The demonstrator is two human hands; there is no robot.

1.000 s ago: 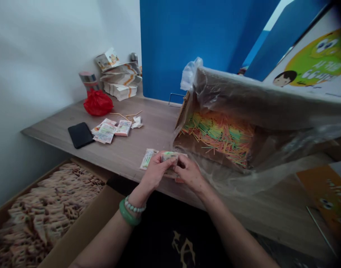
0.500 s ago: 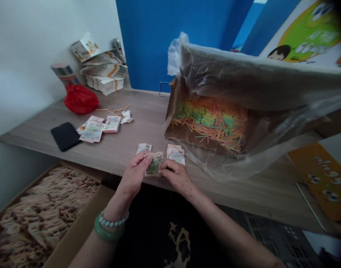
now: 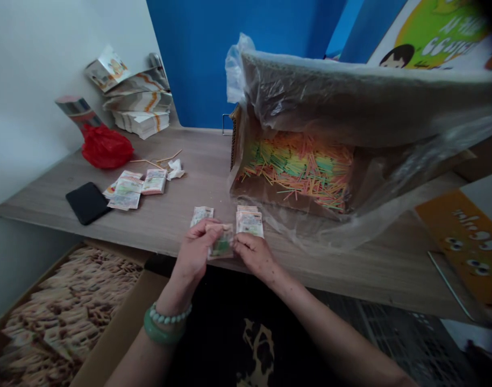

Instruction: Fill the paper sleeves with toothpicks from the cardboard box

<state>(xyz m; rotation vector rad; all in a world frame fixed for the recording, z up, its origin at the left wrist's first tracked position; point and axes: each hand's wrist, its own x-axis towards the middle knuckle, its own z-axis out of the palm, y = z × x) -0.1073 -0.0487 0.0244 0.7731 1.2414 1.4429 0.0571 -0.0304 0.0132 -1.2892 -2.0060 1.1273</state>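
Note:
A small printed packet [image 3: 222, 248] with a see-through, greenish front is held low over the table's front edge. My left hand [image 3: 194, 251] is closed on its left side, thumb across the upper part. At the packet's right edge the fingers of my right hand [image 3: 254, 252] are pinched together; their tips are partly hidden. Just beyond my left fingers lies a small printed packet or pile [image 3: 202, 214]. A short overlapping stack of similar packets [image 3: 250, 221] lies right behind my right hand.
A plastic-lined carton [image 3: 238, 145] of short coloured sticks stands open at the right. Further left are more packets [image 3: 127, 191], a black phone-like slab [image 3: 86, 202], a red plastic bag [image 3: 107, 148] and stacked printed paper [image 3: 138, 121]. Below left, a box [image 3: 112, 322] holds many packets.
My view has shifted a little, so the table's things sit further left in it. Both hands keep nearly the same hold on the packet, which is slightly tilted differently.

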